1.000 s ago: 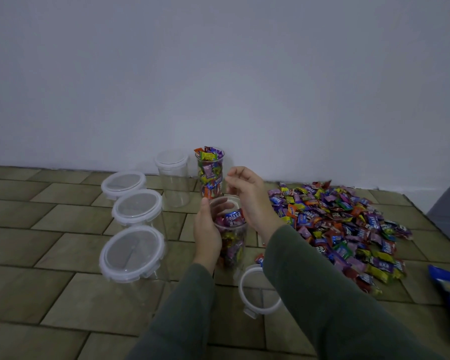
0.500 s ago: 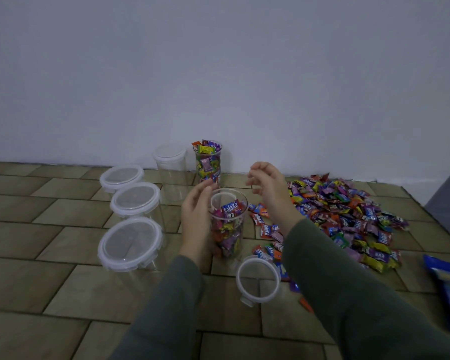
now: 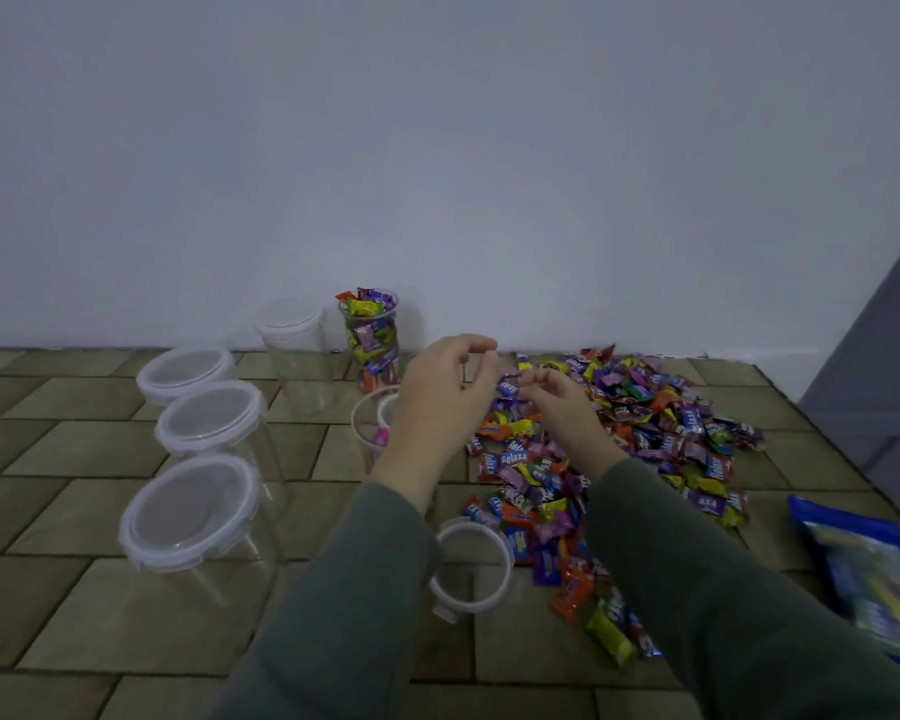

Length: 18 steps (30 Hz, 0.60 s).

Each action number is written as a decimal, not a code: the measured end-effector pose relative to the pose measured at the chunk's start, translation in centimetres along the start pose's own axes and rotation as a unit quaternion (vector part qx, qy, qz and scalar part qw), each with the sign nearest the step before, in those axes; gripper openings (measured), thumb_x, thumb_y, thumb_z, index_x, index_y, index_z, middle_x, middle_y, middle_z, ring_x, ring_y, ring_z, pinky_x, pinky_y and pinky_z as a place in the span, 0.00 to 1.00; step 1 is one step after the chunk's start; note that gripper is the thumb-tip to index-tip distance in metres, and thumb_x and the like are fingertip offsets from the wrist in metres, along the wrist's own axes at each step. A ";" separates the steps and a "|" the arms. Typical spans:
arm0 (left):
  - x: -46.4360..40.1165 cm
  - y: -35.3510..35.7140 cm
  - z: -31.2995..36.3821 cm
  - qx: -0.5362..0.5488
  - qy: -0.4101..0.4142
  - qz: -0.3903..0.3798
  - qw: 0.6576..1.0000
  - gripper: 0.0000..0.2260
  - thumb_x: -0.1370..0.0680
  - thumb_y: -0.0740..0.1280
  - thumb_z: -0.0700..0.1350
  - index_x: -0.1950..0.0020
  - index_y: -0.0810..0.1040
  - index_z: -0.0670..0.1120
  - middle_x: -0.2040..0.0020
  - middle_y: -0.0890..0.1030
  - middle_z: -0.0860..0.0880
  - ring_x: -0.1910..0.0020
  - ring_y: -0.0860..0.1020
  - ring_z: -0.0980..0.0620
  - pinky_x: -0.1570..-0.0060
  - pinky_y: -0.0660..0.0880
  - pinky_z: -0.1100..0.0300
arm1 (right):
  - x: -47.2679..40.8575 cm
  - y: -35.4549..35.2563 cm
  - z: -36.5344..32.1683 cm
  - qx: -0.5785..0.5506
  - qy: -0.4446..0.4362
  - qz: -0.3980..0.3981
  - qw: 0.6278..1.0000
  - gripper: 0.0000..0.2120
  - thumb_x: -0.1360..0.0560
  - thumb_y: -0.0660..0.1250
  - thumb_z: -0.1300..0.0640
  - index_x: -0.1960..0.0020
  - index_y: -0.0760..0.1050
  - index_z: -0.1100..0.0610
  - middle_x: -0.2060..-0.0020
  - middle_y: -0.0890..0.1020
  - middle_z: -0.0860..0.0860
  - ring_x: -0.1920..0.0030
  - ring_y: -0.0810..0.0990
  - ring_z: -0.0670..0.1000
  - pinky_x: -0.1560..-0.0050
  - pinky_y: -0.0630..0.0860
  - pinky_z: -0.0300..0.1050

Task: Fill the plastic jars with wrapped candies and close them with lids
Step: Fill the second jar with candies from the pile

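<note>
Clear plastic jars on tiled floor, both hands over candy heap.
L hand hovers w/ fingers loosely curled, thumb near forefinger, holding nothing visible; it hides most of the open jar, which sits just left of the candy pile. R hand reaches into pile w/ fingertips down among the wrappers; can't tell if it's pinching one. Loose lid lies on floor near the sleeves, touching pile's near edge. Full unlidded jar by wall, empty lidded jar beside it. Three more lidded jars in a row at left. Blue bag at far right.
</note>
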<state>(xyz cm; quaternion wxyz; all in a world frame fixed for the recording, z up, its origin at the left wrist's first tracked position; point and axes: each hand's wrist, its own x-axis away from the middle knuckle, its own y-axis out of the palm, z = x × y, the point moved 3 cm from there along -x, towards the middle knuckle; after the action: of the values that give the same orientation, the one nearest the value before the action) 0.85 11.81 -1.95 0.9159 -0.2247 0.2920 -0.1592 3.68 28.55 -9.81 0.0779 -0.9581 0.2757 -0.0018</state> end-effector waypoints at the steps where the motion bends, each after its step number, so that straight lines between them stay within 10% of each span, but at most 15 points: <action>1: -0.1 0.9 0.3 -0.007 0.003 -0.018 1.000 0.10 0.20 0.63 0.48 0.42 0.80 0.50 0.46 0.80 0.54 0.46 0.76 0.58 0.49 0.72 0.65 | -0.2 -0.9 0.3 0.007 0.002 0.005 1.000 0.05 0.21 0.62 0.63 0.55 0.74 0.56 0.59 0.76 0.51 0.61 0.75 0.50 0.58 0.75 0.40; 4: -0.5 4.0 0.4 -0.018 -0.003 -0.073 0.997 0.10 0.20 0.63 0.48 0.41 0.80 0.50 0.45 0.80 0.54 0.50 0.75 0.59 0.56 0.66 0.75 | -0.5 -3.6 1.4 0.037 0.007 0.012 0.999 0.03 0.21 0.62 0.62 0.52 0.74 0.59 0.60 0.76 0.52 0.61 0.74 0.51 0.62 0.72 0.39; 18: -5.5 17.9 -5.1 -0.170 -0.067 -0.231 0.955 0.17 0.20 0.61 0.52 0.32 0.73 0.49 0.34 0.70 0.48 0.34 0.67 0.48 0.35 0.67 0.52 | -6.6 -12.5 4.8 0.256 -0.038 -0.006 0.966 0.03 0.21 0.63 0.58 0.54 0.73 0.55 0.55 0.75 0.52 0.56 0.74 0.51 0.55 0.72 0.45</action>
<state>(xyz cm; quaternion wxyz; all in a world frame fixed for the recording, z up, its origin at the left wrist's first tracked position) -3.70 27.72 -12.19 0.8196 -0.4491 0.1926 -0.2992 4.89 43.20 -12.39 0.3312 -0.9071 0.2571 -0.0366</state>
